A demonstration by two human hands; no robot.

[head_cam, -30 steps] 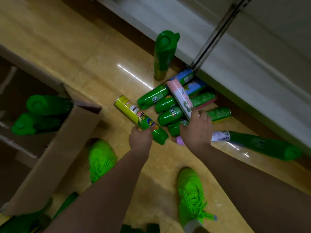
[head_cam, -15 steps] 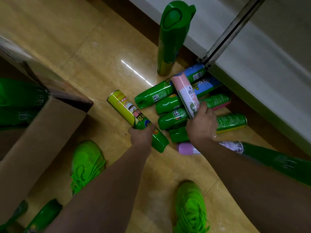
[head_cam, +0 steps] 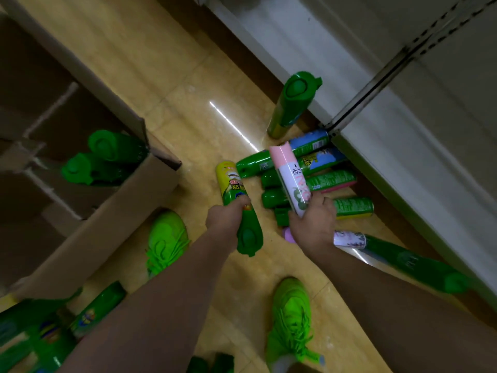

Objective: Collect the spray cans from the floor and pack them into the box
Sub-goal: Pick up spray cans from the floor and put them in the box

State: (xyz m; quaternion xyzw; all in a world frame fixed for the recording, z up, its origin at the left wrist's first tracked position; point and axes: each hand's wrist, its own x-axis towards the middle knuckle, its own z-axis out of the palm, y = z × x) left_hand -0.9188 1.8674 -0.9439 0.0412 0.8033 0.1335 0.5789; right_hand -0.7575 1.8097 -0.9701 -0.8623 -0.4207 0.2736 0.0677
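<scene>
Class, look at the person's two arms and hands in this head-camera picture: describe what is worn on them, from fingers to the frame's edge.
Both forearms are bare to the frame's edge: no sleeves show. The left hand and right hand wear no gloves, and no watch, ring or wristband is visible.

Little is legible. The pink and white can (head_cam: pixel 291 179) bears large pink lettering, possibly "DAV", blurred. The yellow-green can (head_cam: pixel 233 188) shows red Chinese characters, too blurred to read.
</scene>
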